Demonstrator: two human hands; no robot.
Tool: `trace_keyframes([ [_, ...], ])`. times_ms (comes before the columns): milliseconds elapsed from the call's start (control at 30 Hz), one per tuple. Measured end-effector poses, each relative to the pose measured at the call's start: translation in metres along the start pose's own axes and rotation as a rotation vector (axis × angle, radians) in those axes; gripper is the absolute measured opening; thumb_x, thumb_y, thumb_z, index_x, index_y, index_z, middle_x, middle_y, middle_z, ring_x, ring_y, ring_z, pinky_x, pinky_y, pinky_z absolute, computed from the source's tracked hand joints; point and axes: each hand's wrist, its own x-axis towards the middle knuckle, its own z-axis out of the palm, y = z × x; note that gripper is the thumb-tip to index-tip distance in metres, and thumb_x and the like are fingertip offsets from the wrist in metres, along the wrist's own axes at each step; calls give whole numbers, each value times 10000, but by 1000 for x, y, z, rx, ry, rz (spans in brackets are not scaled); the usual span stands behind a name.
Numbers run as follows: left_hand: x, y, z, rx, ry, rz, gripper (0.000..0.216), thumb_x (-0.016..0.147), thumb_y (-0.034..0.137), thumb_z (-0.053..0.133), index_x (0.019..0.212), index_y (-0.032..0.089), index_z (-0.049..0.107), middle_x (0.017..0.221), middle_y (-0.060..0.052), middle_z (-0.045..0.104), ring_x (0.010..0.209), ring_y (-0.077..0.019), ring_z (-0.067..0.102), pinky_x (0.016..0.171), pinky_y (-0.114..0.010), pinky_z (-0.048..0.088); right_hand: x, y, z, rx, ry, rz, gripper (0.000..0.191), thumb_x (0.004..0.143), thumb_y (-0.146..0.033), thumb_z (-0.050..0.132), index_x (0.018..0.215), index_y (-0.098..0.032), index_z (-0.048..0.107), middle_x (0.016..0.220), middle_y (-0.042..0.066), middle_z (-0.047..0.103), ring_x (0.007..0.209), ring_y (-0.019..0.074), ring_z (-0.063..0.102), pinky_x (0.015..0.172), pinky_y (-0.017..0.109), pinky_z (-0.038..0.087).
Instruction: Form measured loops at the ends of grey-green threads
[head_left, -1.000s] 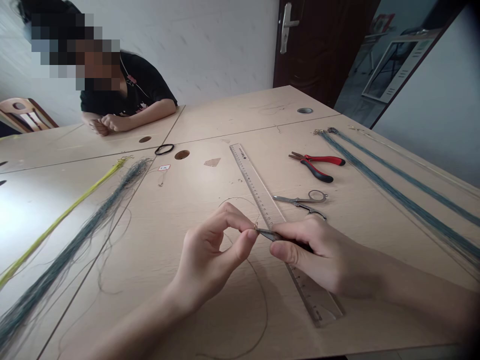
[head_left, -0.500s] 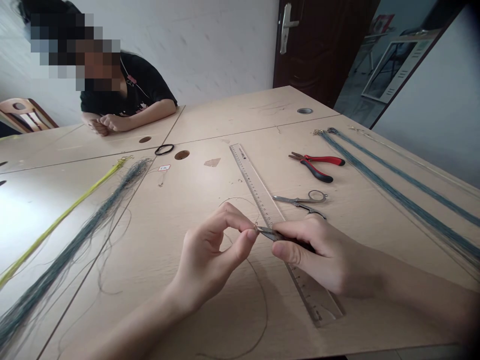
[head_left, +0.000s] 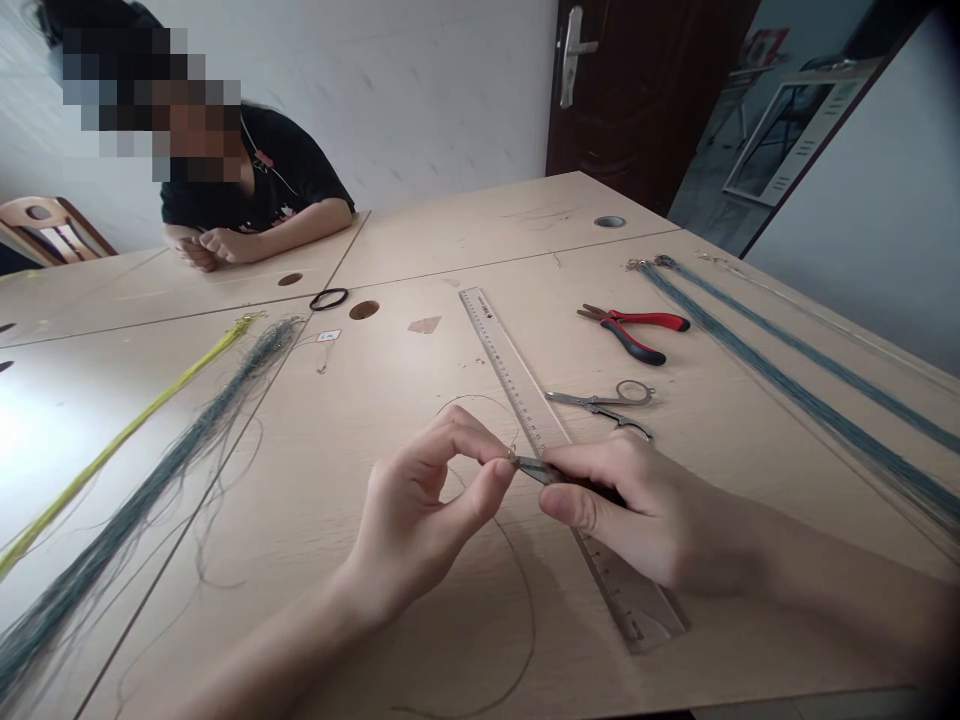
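Note:
My left hand (head_left: 427, 510) is closed in a pinch, thumb and forefinger on a tiny gold-coloured metal fitting (head_left: 512, 452) at the end of a thin cord (head_left: 534, 610). The cord loops down over the table below the hand. In my right hand (head_left: 645, 510) is a pair of pliers (head_left: 536, 468) with dark, slim jaws; the palm and fingers hide most of the handles. The jaw tips meet the fitting at my left fingertips. Under both hands lies a clear ruler (head_left: 517, 385), slanting across the table.
Small folding scissors (head_left: 600, 400) and red-and-black pliers (head_left: 634, 330) lie right of the ruler. Blue-grey cord bundles (head_left: 787, 370) run along the right; yellow cords (head_left: 127, 435) and a blue-grey bundle (head_left: 150, 510) lie left. A person (head_left: 262, 190) sits across the table, forearms on it.
My right thumb and the pliers have shifted very slightly, the jaws staying at the fitting. My left hand keeps its pinch in the same place.

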Motion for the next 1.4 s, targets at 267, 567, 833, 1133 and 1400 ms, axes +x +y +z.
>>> trace_keyframes([
  [267, 0, 0, 0, 3, -5, 0, 135, 851, 154, 559, 720, 164, 589, 722, 14, 561, 695, -92, 520, 637, -234, 406, 2, 1, 0, -4, 5, 6, 371, 880, -376, 485, 604, -178, 337, 548, -59, 318, 527, 87, 317, 492, 253, 241],
  [567, 0, 1, 0, 24, 31, 7, 136, 845, 146, 562, 715, 169, 592, 717, 14, 560, 700, -95, 521, 634, -235, 405, 1, 0, 0, -29, 17, 6, 378, 906, -422, 413, 621, -178, 369, 550, -53, 331, 524, 90, 336, 488, 259, 258],
  [833, 0, 1, 0, 16, 52, 7, 137, 846, 148, 559, 715, 173, 588, 717, 13, 554, 701, -100, 519, 639, -240, 407, 1, 1, -1, -34, 14, -10, 373, 907, -419, 412, 626, -177, 365, 566, -50, 349, 537, 92, 338, 497, 260, 266],
  [1133, 1, 0, 1, -7, 11, 6, 124, 842, 162, 571, 721, 167, 601, 726, -9, 567, 695, -119, 528, 633, -256, 418, -1, -1, -1, 17, -10, 1, 363, 869, -369, 515, 618, -174, 339, 566, -57, 328, 531, 84, 315, 493, 251, 230],
  [1400, 1, 1, 1, 23, 22, 18, 142, 842, 173, 566, 704, 170, 595, 709, -22, 574, 682, -136, 535, 624, -274, 429, 0, -3, -2, 25, -11, -2, 356, 880, -344, 506, 615, -173, 342, 560, -57, 324, 534, 86, 324, 502, 248, 237],
])
